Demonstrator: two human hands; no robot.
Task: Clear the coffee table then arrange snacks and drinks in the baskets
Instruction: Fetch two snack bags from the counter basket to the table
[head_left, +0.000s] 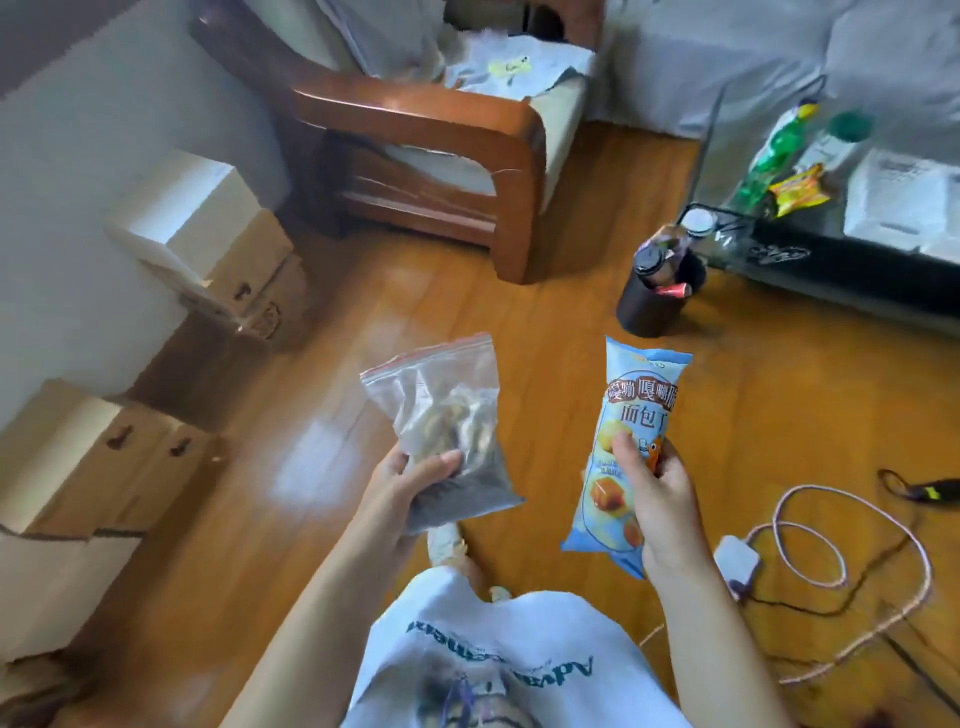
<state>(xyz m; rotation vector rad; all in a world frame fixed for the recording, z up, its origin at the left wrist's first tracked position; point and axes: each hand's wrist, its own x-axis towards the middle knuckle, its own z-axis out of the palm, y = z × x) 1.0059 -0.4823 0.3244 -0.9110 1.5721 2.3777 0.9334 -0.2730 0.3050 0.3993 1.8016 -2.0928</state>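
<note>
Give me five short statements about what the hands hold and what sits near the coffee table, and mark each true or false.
1. The left hand holds a clear zip bag. True.
2. The right hand is empty. False: its grip is on a blue snack packet.
3. The black bin stands on the coffee table. False: it stands on the floor beside it.
4. A green bottle is on the coffee table. True.
5. Both snacks already lie in a basket. False: both are held above the floor.

Two hands (410, 480), one zip bag (441, 415), one blue snack packet (631, 415), one black bin (660, 301), two green bottles (774, 150)
</note>
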